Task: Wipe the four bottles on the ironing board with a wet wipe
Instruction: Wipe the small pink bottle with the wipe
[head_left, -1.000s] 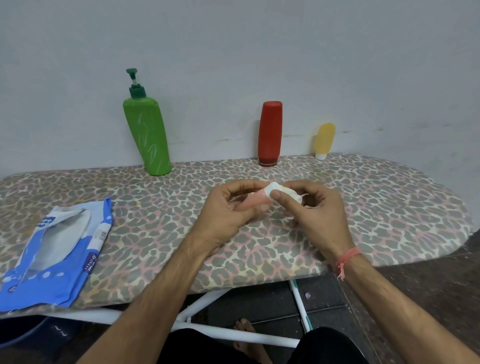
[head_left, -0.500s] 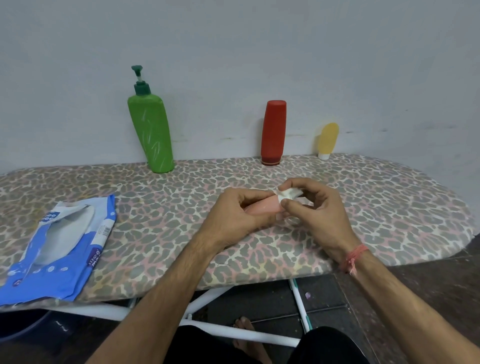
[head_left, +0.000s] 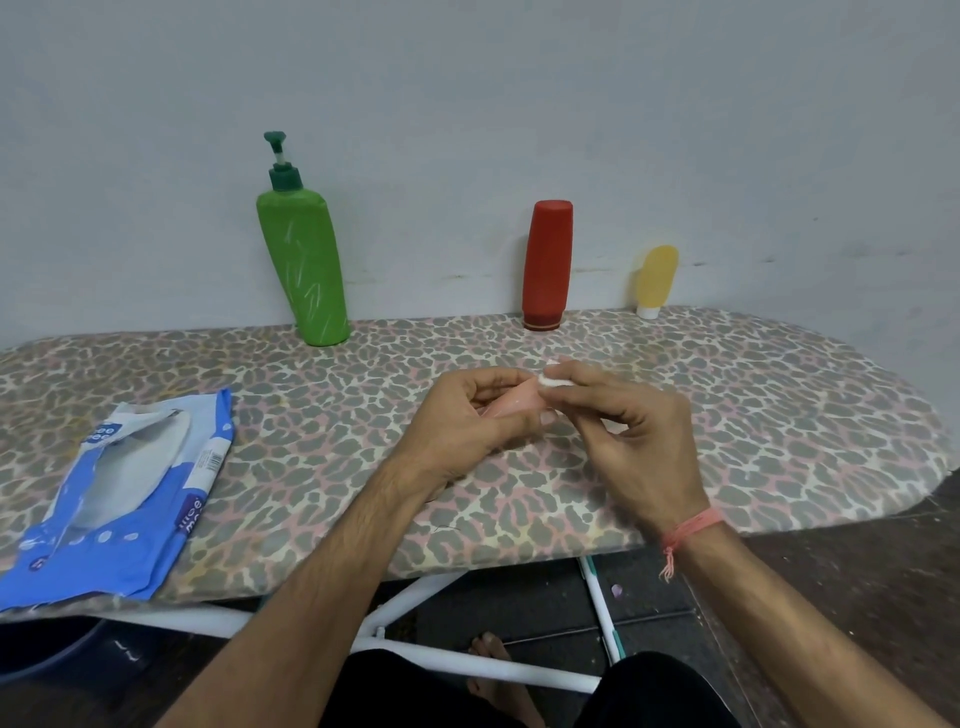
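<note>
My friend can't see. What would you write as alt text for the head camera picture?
A left hand holds a small pink bottle while the right hand rubs it with a white wipe. Green, red and yellow bottles stand behind.

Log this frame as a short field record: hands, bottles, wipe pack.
left hand: holds small pink bottle
right hand: pinches wet wipe against the pink bottle's end
standing by wall: green pump bottle, red bottle, yellow bottle
wipe pack: open, lying on ironing board, left side
</note>
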